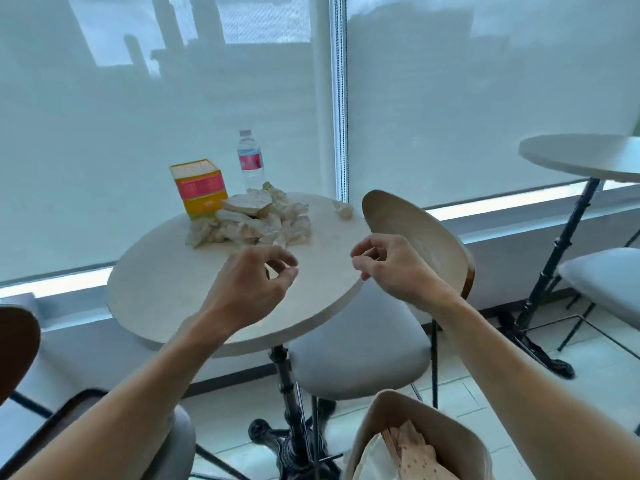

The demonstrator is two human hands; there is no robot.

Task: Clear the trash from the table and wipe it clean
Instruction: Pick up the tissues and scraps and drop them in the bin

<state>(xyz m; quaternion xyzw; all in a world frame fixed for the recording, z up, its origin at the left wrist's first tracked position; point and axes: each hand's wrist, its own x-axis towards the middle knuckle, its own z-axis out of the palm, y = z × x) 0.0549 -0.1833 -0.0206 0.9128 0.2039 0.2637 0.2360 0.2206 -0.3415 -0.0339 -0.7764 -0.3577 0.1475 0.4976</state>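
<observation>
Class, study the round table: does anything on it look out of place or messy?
Yes. A heap of crumpled tissues sprawls across the far part of the round table, beside the tissue box and water bottle. One stray crumpled wad lies apart near the far right edge.

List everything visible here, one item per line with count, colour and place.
round table: one, off-white, centre
crumpled tissue pile: one heap, white, table's far side
lone tissue wad: one, white, far right edge of the table
tissue box: one, yellow and red, left of the pile
water bottle: one, clear with pink label, behind the pile
chair: one, beige back, right of the table
second table: one, white, far right
bag: one, beige, bottom foreground
left hand: fingers loosely curled, over the table
right hand: fingers loosely curled, at the table's right edge
</observation>
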